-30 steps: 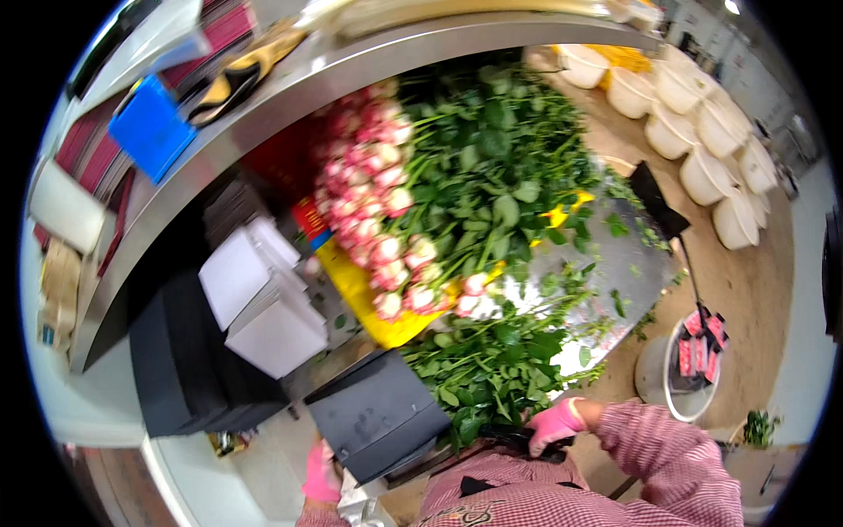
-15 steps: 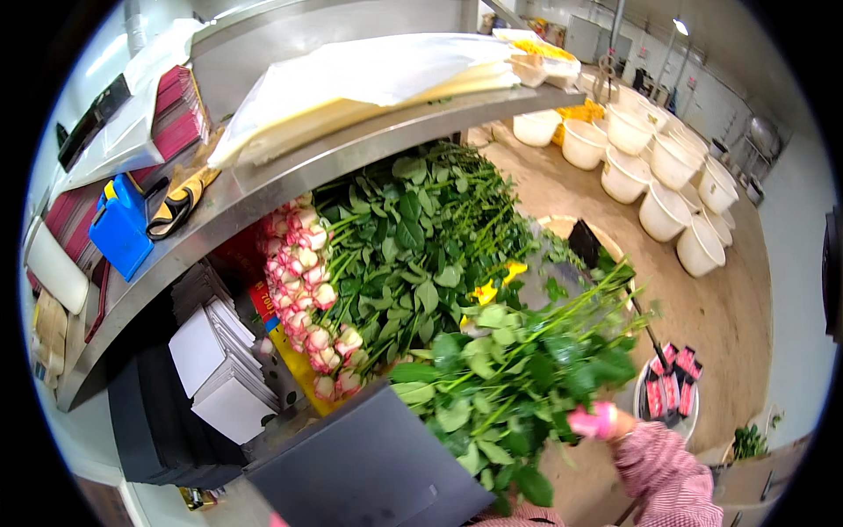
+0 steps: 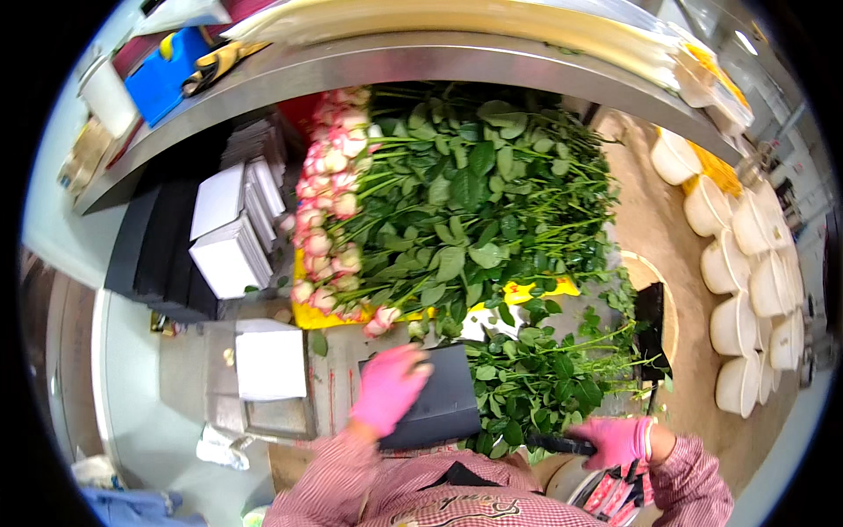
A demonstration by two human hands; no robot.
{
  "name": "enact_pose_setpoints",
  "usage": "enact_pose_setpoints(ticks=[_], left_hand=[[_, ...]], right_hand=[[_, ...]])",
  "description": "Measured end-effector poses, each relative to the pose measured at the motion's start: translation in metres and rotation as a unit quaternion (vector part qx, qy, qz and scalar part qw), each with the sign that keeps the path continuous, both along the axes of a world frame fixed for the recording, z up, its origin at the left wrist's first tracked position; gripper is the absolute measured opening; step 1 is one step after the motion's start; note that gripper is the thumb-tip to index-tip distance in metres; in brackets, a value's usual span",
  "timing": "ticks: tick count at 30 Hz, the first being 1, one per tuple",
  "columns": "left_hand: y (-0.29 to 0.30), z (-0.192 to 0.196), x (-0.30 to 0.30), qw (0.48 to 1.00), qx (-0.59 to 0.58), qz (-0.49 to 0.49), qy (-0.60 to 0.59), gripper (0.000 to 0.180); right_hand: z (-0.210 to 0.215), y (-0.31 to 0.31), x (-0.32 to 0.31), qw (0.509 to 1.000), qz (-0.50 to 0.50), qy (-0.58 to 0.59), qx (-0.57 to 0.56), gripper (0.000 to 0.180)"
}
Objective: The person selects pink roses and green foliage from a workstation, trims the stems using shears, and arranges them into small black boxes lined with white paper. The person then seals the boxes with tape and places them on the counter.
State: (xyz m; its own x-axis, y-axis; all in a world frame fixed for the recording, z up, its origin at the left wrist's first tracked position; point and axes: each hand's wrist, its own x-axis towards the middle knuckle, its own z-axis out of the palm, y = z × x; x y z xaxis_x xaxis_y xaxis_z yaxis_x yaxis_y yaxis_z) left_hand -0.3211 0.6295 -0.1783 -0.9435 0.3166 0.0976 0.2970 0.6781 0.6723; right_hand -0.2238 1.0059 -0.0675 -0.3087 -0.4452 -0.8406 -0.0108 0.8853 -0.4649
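A bundle of leafy green rose stems (image 3: 553, 378) lies on the near bench, its left end inside a dark grey cardboard wrap (image 3: 430, 400). My left hand (image 3: 389, 391), in a pink fingerless glove, is closed at the left edge of this wrap, fingertips on its upper side. To the right, my right hand (image 3: 617, 441), also pink-gloved, is closed round a black tool (image 3: 562, 444) that points left along the near side of the stems; its kind I cannot make out. Pink-and-white roses (image 3: 329, 211) with long leafy stems are piled beyond, heads to the left.
A steel shelf (image 3: 421, 66) spans the far side above the roses. White folded cards (image 3: 233, 250) and black stacks (image 3: 145, 237) stand at left, near a steel tray (image 3: 307, 378) holding a white block. A black upright plate (image 3: 650, 329) edges the bench. White buckets (image 3: 729, 334) fill the right floor.
My view has swung down and to the right. The wrapped bundle now lies on the bench, my left hand has come onto the wrap, and a black tool shows in my right hand.
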Motion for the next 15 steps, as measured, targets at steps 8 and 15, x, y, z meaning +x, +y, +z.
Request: enact_pose_setpoints(ticks=[8,15], left_hand=[[0.05,-0.07,-0.014,0.983,-0.165,-0.069,0.036,0.017],[0.056,-0.074,-0.01,0.982,-0.153,-0.082,0.073,0.013]], right_hand=[[-0.045,-0.08,-0.183,0.869,0.323,0.356,0.116,0.046],[-0.083,-0.133,-0.207,0.805,0.509,0.298,0.066,0.043]])
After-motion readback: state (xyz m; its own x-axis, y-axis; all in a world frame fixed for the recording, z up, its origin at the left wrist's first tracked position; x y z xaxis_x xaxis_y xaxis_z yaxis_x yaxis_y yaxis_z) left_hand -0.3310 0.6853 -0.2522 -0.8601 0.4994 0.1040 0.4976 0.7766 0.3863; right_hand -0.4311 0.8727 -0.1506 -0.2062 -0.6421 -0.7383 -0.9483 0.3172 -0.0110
